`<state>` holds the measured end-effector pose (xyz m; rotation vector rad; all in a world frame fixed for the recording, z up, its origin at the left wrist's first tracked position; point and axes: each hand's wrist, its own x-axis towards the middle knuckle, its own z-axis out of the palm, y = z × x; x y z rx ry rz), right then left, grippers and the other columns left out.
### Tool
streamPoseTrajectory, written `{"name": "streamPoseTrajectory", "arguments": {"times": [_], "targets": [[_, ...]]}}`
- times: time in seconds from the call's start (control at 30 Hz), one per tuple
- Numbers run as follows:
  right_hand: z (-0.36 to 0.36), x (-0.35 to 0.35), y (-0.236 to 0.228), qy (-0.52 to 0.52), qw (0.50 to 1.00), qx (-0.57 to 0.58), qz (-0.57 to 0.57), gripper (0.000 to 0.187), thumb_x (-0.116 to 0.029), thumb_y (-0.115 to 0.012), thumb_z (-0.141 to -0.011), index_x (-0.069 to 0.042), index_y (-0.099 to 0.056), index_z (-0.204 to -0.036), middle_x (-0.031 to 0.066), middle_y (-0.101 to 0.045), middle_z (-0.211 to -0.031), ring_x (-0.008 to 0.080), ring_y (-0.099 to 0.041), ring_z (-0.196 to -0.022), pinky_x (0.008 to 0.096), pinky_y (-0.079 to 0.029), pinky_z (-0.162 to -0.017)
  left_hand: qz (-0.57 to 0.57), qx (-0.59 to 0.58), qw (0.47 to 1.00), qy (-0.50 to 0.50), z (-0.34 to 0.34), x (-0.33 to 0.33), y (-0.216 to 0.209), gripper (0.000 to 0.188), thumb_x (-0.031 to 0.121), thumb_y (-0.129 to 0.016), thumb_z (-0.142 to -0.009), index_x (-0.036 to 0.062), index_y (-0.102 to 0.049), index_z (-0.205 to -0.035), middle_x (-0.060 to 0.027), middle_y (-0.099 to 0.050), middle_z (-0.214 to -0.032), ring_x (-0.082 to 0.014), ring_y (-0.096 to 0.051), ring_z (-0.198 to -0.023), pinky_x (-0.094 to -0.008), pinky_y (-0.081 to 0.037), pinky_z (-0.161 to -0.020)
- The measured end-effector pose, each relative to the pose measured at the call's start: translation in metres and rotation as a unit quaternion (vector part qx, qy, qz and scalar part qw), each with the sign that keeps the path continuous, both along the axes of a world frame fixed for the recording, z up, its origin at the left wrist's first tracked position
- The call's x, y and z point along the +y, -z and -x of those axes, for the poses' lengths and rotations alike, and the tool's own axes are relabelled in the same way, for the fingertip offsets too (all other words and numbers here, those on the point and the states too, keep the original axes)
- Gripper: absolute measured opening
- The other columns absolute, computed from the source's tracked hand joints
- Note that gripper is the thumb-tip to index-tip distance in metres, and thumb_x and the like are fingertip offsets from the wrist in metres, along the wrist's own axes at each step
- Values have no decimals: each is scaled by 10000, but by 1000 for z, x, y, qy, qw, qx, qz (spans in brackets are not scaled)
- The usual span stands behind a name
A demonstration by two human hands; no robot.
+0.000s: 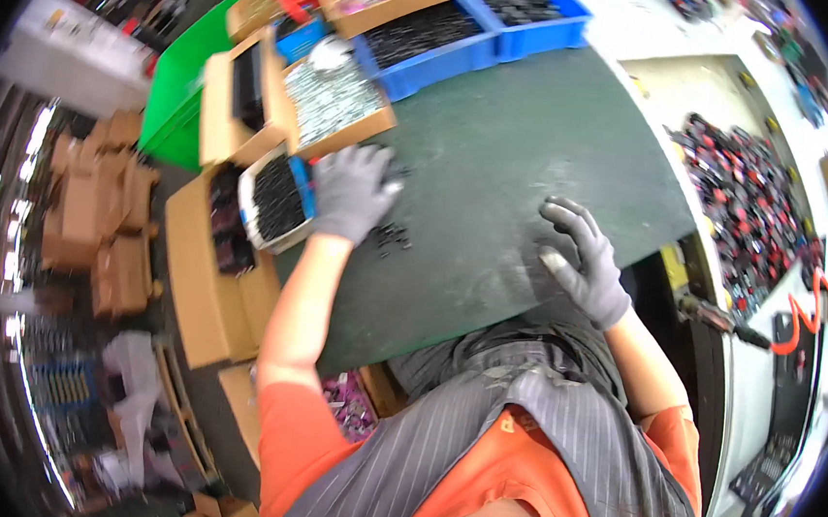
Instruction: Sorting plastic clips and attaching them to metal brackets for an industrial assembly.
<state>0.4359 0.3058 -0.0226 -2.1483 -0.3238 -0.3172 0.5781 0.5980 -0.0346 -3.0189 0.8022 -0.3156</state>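
My left hand (353,192), in a grey glove, lies over the left part of the dark green worktable (500,158), its fingers spread. Beside it, a few small black parts (392,238) are scattered on the tabletop, and some show by its fingertips. Just left of that hand stands a white-rimmed container of small black parts (280,197). Over the table's right side, my gloved right hand (581,260) has its fingers apart and slightly curled, with nothing in them. Whether the left palm covers any parts is hidden.
Blue bins of black parts (421,45) line the table's far edge, next to a cardboard box of silvery pieces (334,97). A green bin (179,89) is at far left. On the right, a tray holds red and black parts (739,201); a power tool (711,314) is near the table's corner.
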Motion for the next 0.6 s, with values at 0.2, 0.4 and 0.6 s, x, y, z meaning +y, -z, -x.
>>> {"name": "streamPoseTrajectory", "arguments": {"times": [0.2, 0.4, 0.6], "targets": [[107, -120, -35, 179, 983, -9, 32, 272, -108, -621, -763, -19, -585, -1018, 150, -589, -1020, 298, -578, -966, 358, -464, -821, -2, 2, 1000, -4, 10, 8, -8, 447, 235, -659, -731, 108, -556, -1147, -130, -582, -1123, -291, -537, -1051, -404, -415, -900], [242, -242, -88, 470, 836, -177, 223, 140, -72, -523, -803, -17, -628, -877, 114, -641, -882, 255, -614, -810, 342, -474, -758, 36, -5, 999, 15, 31, -63, -33, 520, 186, -618, -739, 92, -480, -1232, -127, -493, -1248, -311, -416, -1194, -450, -324, -994], [344, -396, -79, 701, 578, 139, 394, 639, -192, -575, -711, -139, -386, -1319, 146, -437, -1295, 310, -395, -1223, 398, -329, -1007, 70, 89, 955, 273, 81, -171, -1, 536, 254, -580, -761, 70, -454, -1248, -147, -438, -1297, -336, -364, -1236, -460, -240, -1051]]}}
